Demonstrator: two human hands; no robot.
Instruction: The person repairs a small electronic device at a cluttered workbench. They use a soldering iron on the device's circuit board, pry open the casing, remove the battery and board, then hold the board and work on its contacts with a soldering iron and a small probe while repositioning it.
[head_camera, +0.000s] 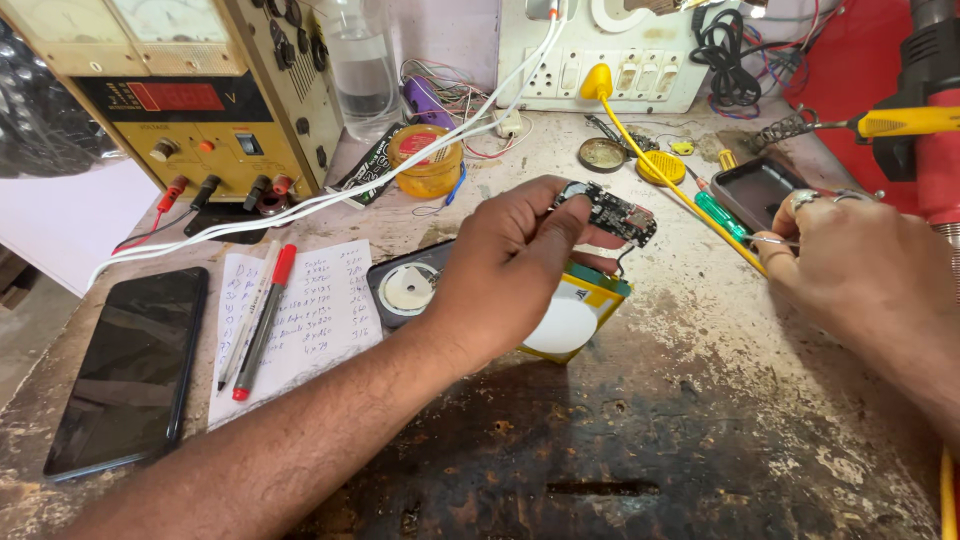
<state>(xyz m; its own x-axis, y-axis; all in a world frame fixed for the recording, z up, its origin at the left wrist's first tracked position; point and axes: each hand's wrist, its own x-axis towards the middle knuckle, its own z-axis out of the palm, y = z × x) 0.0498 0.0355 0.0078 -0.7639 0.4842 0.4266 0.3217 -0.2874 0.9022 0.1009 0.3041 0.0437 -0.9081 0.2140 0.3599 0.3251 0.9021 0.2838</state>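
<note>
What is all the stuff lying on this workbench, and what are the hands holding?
circuit board: 1, black, pinched in left hand's fingertips
flat battery pack: 1, yellow with white disc, under the left hand
phone: 1, black, far left of bench
paper sheet: 1, white with handwriting, beside phone
pens: 2, one red and one white, on the paper
power supply: 1, beige, back left
solder paste tub: 1, orange, back centre
soldering iron: 1, yellow handle, in stand at right
tweezers: 1, metal, in right hand
left hand: centre
right hand: right edge
</note>
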